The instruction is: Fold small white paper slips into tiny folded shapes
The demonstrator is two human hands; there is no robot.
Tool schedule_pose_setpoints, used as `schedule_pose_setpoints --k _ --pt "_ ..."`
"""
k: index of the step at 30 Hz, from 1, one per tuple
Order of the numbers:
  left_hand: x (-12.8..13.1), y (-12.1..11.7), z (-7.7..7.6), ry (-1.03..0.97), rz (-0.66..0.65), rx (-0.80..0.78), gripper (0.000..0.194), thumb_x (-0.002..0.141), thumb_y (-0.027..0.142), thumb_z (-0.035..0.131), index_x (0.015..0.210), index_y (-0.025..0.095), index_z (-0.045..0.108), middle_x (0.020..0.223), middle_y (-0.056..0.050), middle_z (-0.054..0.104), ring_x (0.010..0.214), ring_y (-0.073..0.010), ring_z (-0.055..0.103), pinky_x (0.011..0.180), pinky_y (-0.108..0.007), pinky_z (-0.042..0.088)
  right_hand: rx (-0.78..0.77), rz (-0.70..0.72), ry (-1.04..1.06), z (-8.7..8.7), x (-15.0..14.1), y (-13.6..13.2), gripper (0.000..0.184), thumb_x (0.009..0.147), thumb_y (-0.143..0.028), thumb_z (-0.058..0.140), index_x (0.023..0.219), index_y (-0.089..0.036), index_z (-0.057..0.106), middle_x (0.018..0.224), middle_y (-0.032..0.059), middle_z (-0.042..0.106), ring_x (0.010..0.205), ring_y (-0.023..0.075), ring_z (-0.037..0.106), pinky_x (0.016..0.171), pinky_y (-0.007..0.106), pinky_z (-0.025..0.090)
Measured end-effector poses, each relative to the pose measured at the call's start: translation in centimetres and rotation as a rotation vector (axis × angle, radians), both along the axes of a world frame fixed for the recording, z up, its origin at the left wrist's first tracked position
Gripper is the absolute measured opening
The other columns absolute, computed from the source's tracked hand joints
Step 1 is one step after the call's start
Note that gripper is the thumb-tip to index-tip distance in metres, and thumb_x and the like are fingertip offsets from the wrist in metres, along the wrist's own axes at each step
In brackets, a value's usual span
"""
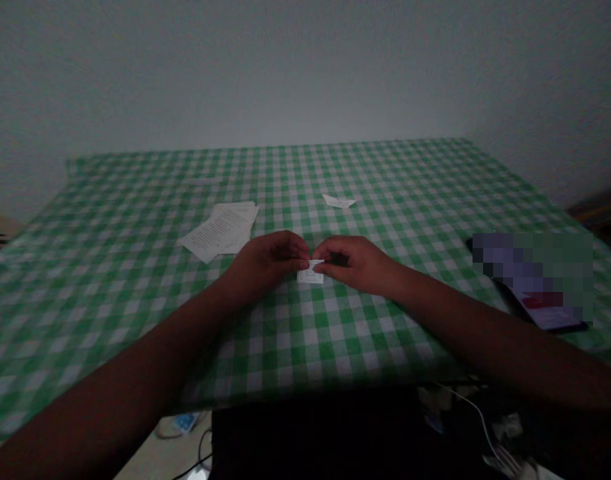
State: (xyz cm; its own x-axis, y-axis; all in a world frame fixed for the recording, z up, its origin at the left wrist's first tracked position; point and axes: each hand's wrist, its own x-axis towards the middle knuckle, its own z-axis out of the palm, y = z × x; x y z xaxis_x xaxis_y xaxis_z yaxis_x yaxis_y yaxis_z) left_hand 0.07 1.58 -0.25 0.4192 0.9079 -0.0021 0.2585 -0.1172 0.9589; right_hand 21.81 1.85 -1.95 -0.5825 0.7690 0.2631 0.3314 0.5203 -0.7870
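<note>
A small white folded piece of paper (311,272) is held between both my hands, just above the green-and-white checked tablecloth (135,267). My left hand (268,260) pinches its left edge with fingers curled. My right hand (355,262) pinches its right edge, fingers closed too. Both forearms reach in from the near edge of the table.
A loose stack of printed paper sheets (220,230) lies behind my left hand. A small white paper scrap (339,201) lies farther back. A phone (545,307) with a lit screen rests at the right. Cables and clutter show below the table's near edge.
</note>
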Motion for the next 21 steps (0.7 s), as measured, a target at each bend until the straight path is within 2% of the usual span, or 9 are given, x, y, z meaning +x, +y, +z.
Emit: schedule_pose_setpoints --k 4,11,16,21 --pt "-0.1 -0.1 0.0 0.026 0.022 0.046 0.015 0.079 0.027 0.071 0.090 0.019 0.065 0.088 -0.002 0.070 0.083 -0.0170 0.068 0.080 -0.033 0.054 -0.132 -0.032 0.106 -0.4 -0.1 -0.2 0.016 0.087 -0.026 0.063 0.103 -0.021 0.065 0.083 -0.0006 0.065 0.075 0.0131 0.061 0.069 0.027 0.049" --pt "-0.4 -0.2 0.2 0.321 0.004 0.432 0.014 0.085 0.032 0.066 0.091 0.020 0.066 0.089 -0.001 0.067 0.083 -0.0166 0.064 0.077 -0.031 0.051 -0.142 -0.089 0.235 -0.7 -0.4 -0.3 0.013 0.086 -0.026 0.065 0.097 -0.021 0.067 0.085 0.0005 0.068 0.079 0.0141 0.064 0.075 0.030 0.052" --pt "-0.4 -0.2 0.3 0.380 0.033 0.491 0.011 0.085 0.029 0.067 0.088 0.019 0.065 0.086 0.000 0.067 0.079 -0.0144 0.063 0.075 -0.029 0.049 -0.199 -0.114 0.268 -1.2 -0.6 -0.4 0.016 0.085 -0.029 0.067 0.099 -0.021 0.069 0.088 0.0011 0.070 0.081 0.0147 0.067 0.077 0.031 0.054" --pt "-0.3 -0.4 0.5 0.369 0.029 0.465 0.008 0.086 0.027 0.065 0.085 0.019 0.066 0.084 0.001 0.067 0.078 -0.0145 0.063 0.075 -0.029 0.049 -0.210 -0.127 0.282 -1.3 -0.6 -0.4 0.018 0.084 -0.032 0.069 0.099 -0.022 0.070 0.088 0.0012 0.071 0.081 0.0147 0.067 0.076 0.031 0.054"
